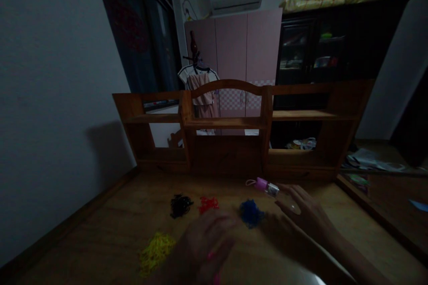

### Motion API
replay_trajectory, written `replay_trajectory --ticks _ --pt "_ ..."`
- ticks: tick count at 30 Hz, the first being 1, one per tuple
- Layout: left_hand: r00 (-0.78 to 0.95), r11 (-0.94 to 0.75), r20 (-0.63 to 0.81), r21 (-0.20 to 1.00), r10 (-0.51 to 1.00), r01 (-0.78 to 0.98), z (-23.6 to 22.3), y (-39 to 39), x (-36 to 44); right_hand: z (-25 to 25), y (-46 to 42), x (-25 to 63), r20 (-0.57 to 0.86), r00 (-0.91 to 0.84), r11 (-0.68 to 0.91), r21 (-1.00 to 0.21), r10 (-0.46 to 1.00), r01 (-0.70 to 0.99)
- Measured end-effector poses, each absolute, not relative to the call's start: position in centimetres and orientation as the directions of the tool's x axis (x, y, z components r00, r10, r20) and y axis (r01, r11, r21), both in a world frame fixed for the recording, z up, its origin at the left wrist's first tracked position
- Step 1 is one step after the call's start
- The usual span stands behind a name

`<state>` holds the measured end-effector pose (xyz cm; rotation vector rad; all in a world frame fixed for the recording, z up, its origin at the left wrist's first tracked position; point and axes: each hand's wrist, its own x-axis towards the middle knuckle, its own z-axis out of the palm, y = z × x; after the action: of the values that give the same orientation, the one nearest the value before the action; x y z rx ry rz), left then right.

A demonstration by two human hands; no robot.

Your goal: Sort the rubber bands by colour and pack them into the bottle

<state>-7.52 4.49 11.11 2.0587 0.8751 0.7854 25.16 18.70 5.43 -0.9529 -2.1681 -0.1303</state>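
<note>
My left hand is low in the middle over the desk, blurred, its fingers bent. Small pink bits show by its fingers; I cannot make out whether they are held. Just beyond it lies a pile of red band-like strands. Similar piles lie around: black, yellow and blue. To the right, my right hand is open, thumb and fingers apart. Its fingertips are at the clear end of a small bottle with a purple cap and a loop, lying on its side.
A wooden shelf unit runs along the desk's far edge. A wall closes off the left side. Farther back are a pink wardrobe, a dark cabinet and hanging clothes.
</note>
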Motion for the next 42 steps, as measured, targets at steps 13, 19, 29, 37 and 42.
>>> replay_trajectory --ticks 13,19,29,37,42 --pt "0.703 -0.824 0.616 -0.15 0.355 0.547 7.5 12.4 -8.1 3.6 14.7 21.0 0.494 -0.632 0.798 -0.449 0.597 0.402" --pt "0.674 -0.822 0.605 -0.055 0.424 0.567 7.2 11.1 -7.6 5.5 12.7 20.4 0.361 -0.65 0.718 -0.542 0.669 0.437" --pt "0.667 -0.802 0.548 0.011 0.504 0.597 6.5 10.9 -7.0 4.7 12.8 20.0 0.371 -0.672 0.759 -0.433 0.641 0.486" --pt "0.599 -0.799 0.685 -0.042 0.415 0.6 7.0 10.6 -6.1 5.1 10.9 19.1 0.311 -0.636 0.64 -0.665 0.707 0.386" --pt "0.586 -0.782 0.699 -0.062 0.41 0.621 6.6 10.5 -5.9 5.6 10.6 18.5 0.216 -0.661 0.57 -0.727 0.719 0.383"
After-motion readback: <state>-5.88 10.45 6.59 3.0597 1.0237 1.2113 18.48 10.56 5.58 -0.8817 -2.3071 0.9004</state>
